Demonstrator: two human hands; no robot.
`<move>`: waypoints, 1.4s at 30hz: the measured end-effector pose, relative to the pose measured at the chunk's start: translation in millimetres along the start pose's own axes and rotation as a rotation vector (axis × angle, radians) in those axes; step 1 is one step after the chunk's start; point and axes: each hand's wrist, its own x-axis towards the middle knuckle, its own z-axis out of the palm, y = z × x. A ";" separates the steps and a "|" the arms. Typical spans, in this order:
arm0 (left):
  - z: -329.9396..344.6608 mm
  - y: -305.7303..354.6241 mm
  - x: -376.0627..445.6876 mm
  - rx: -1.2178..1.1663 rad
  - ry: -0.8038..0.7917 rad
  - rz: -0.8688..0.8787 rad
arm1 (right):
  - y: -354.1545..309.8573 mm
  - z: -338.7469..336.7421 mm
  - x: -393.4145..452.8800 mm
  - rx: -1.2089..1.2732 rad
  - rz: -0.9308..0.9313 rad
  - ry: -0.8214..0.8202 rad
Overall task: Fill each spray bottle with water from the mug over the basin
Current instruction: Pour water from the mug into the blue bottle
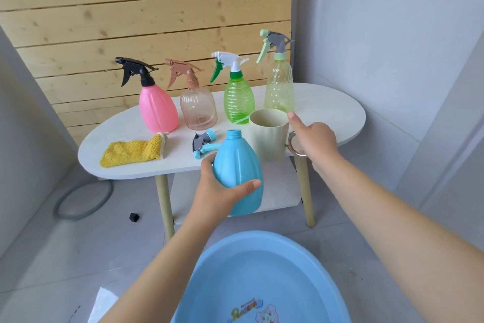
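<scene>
My left hand (217,191) grips a blue spray bottle (235,165) round its lower body. The bottle is upright, its neck open and without a head, held in front of the table edge. Its blue and grey spray head (204,143) lies on the white table (327,110). A cream mug (267,134) stands on the table just right of the bottle. My right hand (314,139) is at the mug's handle, fingers curled around it and the thumb up near the rim. A blue basin (222,257) sits on the floor below my arms.
At the back of the table, from left to right, stand a pink bottle (157,107), a clear brownish one (198,107), a green one (238,102) and a tall pale green one (279,89), all with heads on. A yellow cloth (133,151) lies at the left. A grey hose ring (81,202) lies on the floor.
</scene>
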 end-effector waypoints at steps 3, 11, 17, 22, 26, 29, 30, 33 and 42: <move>-8.4 -10.4 -23.1 -0.010 0.011 -0.025 | 4.6 -13.8 -30.3 0.027 -0.007 -0.034; -28.5 -67.6 -73.7 0.073 0.005 -0.117 | 58.1 1.0 -83.4 0.015 0.104 -0.245; -29.9 -136.4 -94.7 0.093 0.025 -0.281 | 120.0 37.6 -116.6 -0.103 0.199 -0.408; -27.0 -182.9 -109.6 0.143 -0.007 -0.322 | 165.4 59.9 -134.7 -0.311 0.203 -0.500; -26.8 -207.3 -123.7 0.149 -0.037 -0.344 | 195.2 71.4 -146.6 -0.483 0.216 -0.553; -24.8 -218.7 -134.3 0.150 -0.038 -0.382 | 214.5 79.1 -156.4 -0.639 0.157 -0.605; -24.2 -223.4 -137.1 0.143 -0.039 -0.396 | 220.8 81.7 -159.3 -0.682 0.133 -0.616; -24.4 -231.6 -141.8 0.135 -0.025 -0.428 | 231.9 86.8 -164.4 -0.777 0.054 -0.640; -20.6 -244.0 -141.9 0.193 -0.050 -0.435 | 246.1 94.1 -174.6 -0.990 -0.358 -0.486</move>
